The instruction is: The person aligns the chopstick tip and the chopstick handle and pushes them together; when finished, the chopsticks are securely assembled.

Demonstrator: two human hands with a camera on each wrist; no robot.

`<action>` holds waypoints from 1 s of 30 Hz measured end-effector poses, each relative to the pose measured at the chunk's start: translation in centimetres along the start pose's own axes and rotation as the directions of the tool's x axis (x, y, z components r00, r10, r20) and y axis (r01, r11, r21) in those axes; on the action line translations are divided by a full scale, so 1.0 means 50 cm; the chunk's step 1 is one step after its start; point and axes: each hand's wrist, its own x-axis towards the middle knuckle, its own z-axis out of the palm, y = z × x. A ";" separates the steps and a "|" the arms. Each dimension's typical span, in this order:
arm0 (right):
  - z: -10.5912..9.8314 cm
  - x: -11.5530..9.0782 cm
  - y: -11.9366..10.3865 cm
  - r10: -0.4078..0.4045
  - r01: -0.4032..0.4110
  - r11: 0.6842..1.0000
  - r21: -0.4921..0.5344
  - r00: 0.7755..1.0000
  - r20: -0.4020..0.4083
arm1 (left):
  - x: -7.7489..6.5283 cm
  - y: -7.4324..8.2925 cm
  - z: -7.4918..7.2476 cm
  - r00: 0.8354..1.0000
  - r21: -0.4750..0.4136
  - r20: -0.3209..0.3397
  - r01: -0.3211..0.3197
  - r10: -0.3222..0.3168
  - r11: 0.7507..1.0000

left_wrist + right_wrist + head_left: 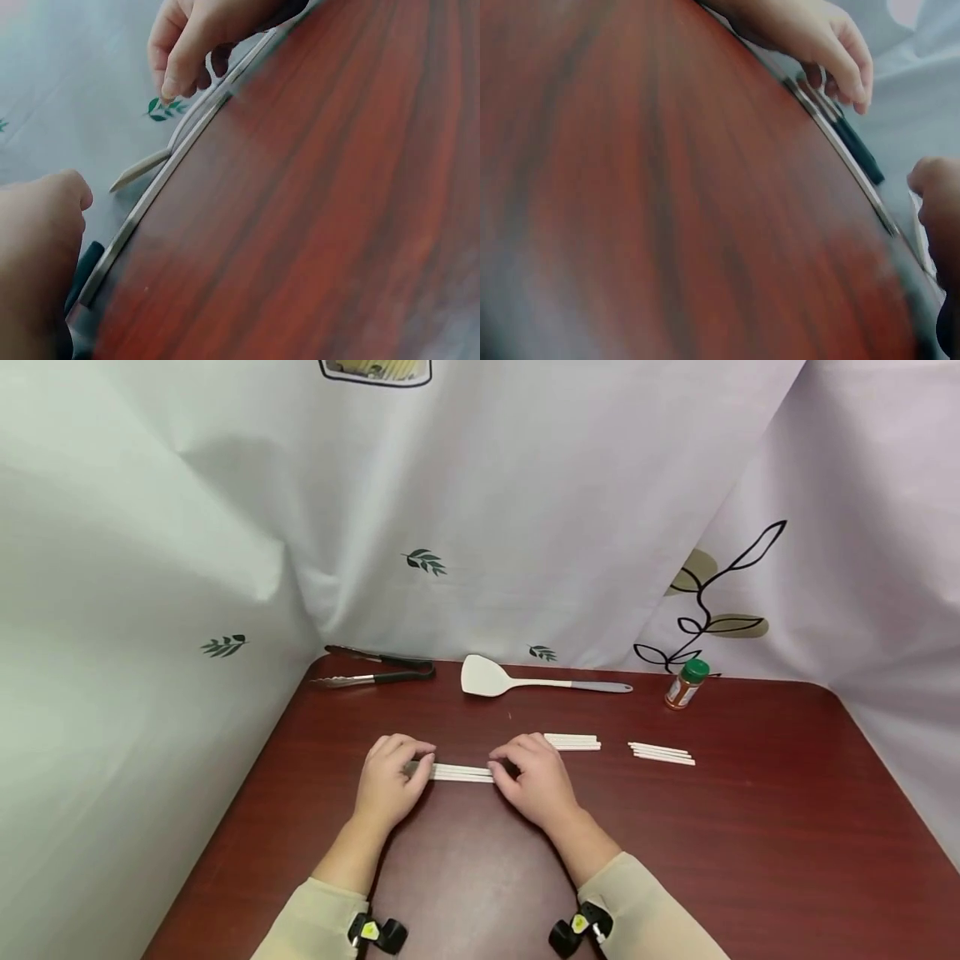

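Several thin white sticks (462, 773) lie side by side on the table between the two hands. At their left end is my left hand (392, 777), its thumb and fingers loosely bent and apart. My right hand (534, 777) is over their right end with the same loose bend, hiding that end. In the right wrist view, the fingertips of the left hand (817, 45) hang just above the sticks (847, 161). The left wrist view shows the right hand (202, 45) with its fingers pointing down near the sticks (161, 187).
Two more groups of white sticks, one (573, 742) beside the right hand and one (662, 753) farther right, lie on the table. Along the back are tongs (382, 677), a white spatula (483, 677) and a green-capped spice jar (686, 685). A printed curtain (487, 510) hangs behind.
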 end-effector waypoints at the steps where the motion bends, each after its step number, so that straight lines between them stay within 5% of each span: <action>1: 0.004 0.001 -0.004 -0.003 0.003 1.000 -0.001 1.000 0.027 | -0.002 -0.002 -0.002 1.000 0.001 -0.005 0.017 -0.017 1.000; 14: 0.010 -0.024 -0.025 0.107 -0.103 0.994 -0.027 0.971 0.214 | -0.023 0.006 -0.004 0.962 0.025 0.156 0.221 -0.222 0.975; 19: 0.009 -0.018 -0.025 0.098 -0.094 0.995 -0.029 0.976 0.193 | -0.016 0.008 -0.008 0.949 0.052 0.205 0.233 -0.239 0.971; 30: 0.010 -0.003 -0.033 0.163 -0.171 0.985 0.029 0.970 0.181 | -0.009 0.000 -0.009 0.963 0.085 0.194 0.175 -0.188 0.981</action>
